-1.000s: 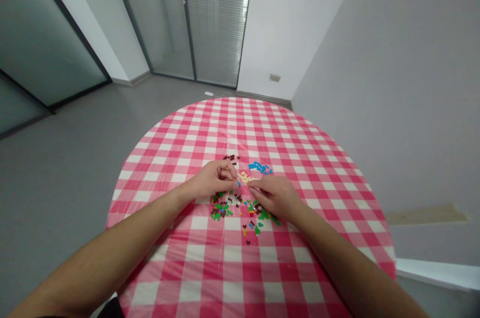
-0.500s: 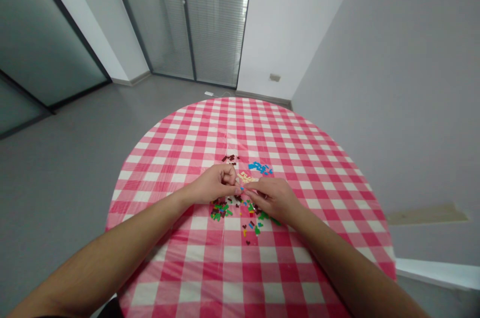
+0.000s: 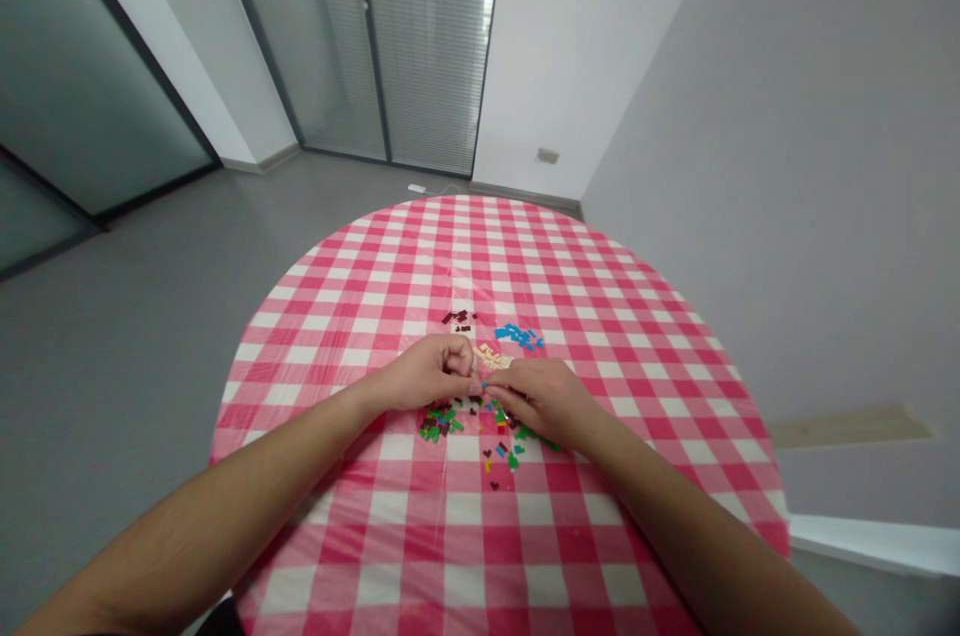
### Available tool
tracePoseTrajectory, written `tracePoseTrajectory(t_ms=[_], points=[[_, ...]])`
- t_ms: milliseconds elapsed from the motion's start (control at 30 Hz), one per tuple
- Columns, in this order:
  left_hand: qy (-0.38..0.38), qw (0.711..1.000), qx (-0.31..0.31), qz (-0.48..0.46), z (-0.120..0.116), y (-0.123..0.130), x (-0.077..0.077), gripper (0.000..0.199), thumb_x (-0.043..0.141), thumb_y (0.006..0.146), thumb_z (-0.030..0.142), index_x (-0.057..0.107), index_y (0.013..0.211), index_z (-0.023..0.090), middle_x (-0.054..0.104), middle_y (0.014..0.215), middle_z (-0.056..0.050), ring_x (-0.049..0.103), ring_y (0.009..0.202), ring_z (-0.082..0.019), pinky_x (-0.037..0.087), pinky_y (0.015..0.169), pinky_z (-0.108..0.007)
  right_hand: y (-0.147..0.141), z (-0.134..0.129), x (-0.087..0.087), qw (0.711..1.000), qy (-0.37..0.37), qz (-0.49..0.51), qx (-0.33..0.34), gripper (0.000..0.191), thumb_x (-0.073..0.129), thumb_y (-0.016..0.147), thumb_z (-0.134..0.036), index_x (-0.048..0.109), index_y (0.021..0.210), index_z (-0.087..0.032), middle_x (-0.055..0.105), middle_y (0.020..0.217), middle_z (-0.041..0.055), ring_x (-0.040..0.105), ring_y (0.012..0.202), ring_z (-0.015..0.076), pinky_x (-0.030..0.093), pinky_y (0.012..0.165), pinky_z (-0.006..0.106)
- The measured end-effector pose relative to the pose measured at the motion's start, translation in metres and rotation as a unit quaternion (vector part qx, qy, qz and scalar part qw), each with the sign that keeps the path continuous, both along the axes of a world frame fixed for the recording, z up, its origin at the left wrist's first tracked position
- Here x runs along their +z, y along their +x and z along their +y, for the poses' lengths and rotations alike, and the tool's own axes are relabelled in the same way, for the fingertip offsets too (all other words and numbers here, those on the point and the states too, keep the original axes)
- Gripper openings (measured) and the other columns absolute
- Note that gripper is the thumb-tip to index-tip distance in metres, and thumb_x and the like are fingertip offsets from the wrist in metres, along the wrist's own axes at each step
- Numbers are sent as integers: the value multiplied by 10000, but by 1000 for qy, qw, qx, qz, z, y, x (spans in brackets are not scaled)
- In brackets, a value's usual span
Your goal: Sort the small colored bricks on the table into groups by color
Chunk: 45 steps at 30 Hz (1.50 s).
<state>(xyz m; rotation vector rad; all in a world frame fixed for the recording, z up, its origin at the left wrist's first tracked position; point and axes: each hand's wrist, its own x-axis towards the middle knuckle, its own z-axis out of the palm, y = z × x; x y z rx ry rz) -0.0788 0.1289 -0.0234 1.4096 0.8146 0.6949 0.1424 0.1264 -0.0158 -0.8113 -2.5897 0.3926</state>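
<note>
My left hand (image 3: 431, 373) and my right hand (image 3: 549, 396) meet above the middle of the table, fingertips almost touching. Between them a tiny blue piece (image 3: 484, 384), apparently a small building brick, is pinched by the thumb and fingers of both. Its exact shape is too small to make out. Just beyond the hands are cream pieces (image 3: 491, 356), a spread of blue bricks (image 3: 519, 335) and some dark brown bricks (image 3: 460, 317). Below my left hand lies a mixed pile of green and brown bricks (image 3: 435, 428). More coloured pieces lie partly hidden under my right hand.
A pink-and-white checked cloth (image 3: 360, 296) covers the round table. Nearer to me, a few loose pieces lie scattered, among them a green one (image 3: 513, 461) and a brown one (image 3: 494, 486). A grey wall (image 3: 825, 166) rises to the right of the table.
Both hands have drawn slightly closer together and a little lower, and less of the blue piece shows between the fingertips. The piles lie as before.
</note>
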Motion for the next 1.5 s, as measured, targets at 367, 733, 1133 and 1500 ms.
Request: tracePoseTrajectory(t_ms=[367,733,1133,1500], points=[[-23,999,-32,-31,1,-1,-2,241,714,770,279,504,765,161,563,587,55,444,462,-54,304,467,-174,-2,-2,4,1000,-10,-12,-11,246,456,955,-291,685,987,-208,734,887,42,648,783,164,433,692,252],[-6,1000,-13,-25,4,-8,5,188,694,794,275,583,859,139,697,730,-41,601,596,-105,418,566,-220,2,10,7,893,-314,258,-194,251,608,809,-419,686,789,-181,570,562,-20,454,475,102,350,469,223],[30,999,37,20,12,-18,1,153,678,793,254,613,846,127,714,761,-68,655,684,-147,485,630,-259,23,30,0,881,-263,263,-293,295,617,795,-458,679,778,-169,577,558,-9,463,453,103,341,454,232],[36,998,39,47,14,-20,-2,143,683,781,242,619,830,124,700,734,-56,630,645,-131,466,597,-241,23,28,8,961,-40,-123,-242,240,502,890,-260,730,879,-189,740,837,57,649,724,186,376,606,257]])
